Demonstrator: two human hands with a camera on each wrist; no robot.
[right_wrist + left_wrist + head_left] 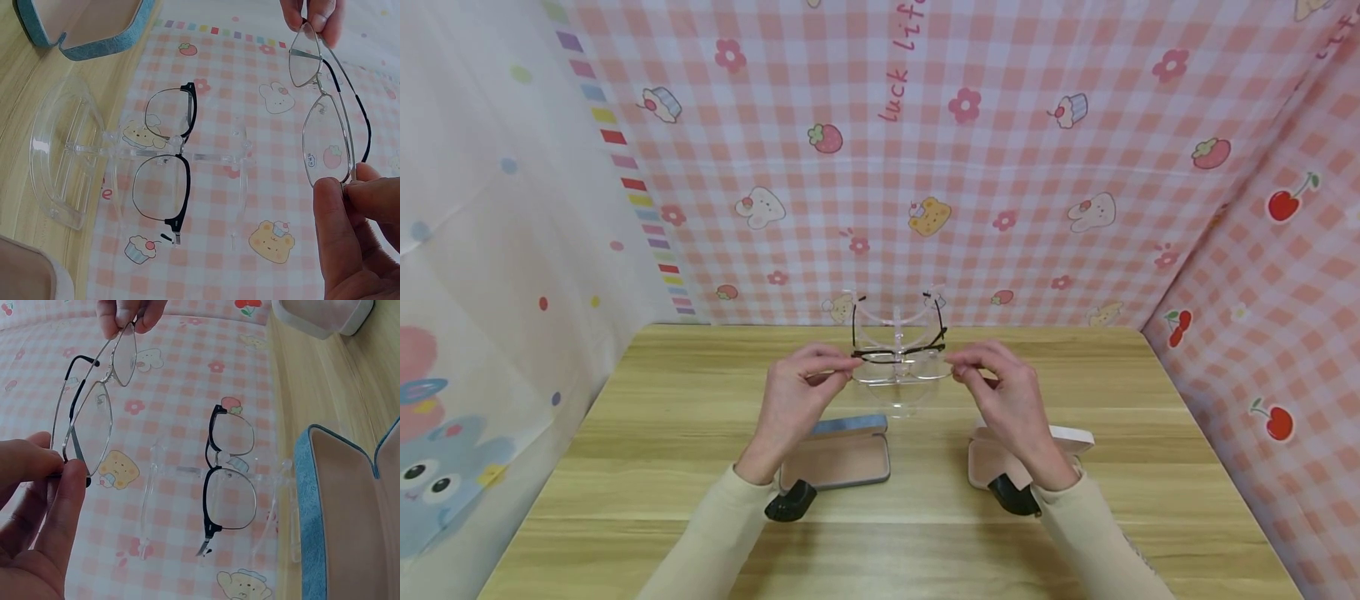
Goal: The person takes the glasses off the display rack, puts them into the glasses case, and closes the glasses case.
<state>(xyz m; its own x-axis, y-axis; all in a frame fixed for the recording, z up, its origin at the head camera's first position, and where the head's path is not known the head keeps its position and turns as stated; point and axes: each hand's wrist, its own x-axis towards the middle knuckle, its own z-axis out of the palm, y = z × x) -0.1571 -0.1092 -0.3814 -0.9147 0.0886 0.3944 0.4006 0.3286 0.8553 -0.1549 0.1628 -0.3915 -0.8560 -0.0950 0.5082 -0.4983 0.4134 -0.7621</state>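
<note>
Closest to the camera were two cream sleeves (715,537), a small black device (790,502) at each cuff. Past those, the left hand (797,387) had one end of some thin wire-rimmed glasses (320,87) pinched between thumb and fingers, and the right hand (1006,396) was pinching the other end the same way. So the pair was up in the air between the hands, black tips on its arms and a tiny mark on one lens. Just beyond was a clear stand (40,150) with black-browed glasses (230,497) sitting on it, arms facing away from the person. Nearer in, a blue case (310,500) lay open by the left wrist and a white case (1072,437) lay open by the right one, partly hidden by it. All that was on a wood-grain table (925,550), with a pink gingham cloth (865,167) hanging behind, cupcakes and strawberries all over it.
</note>
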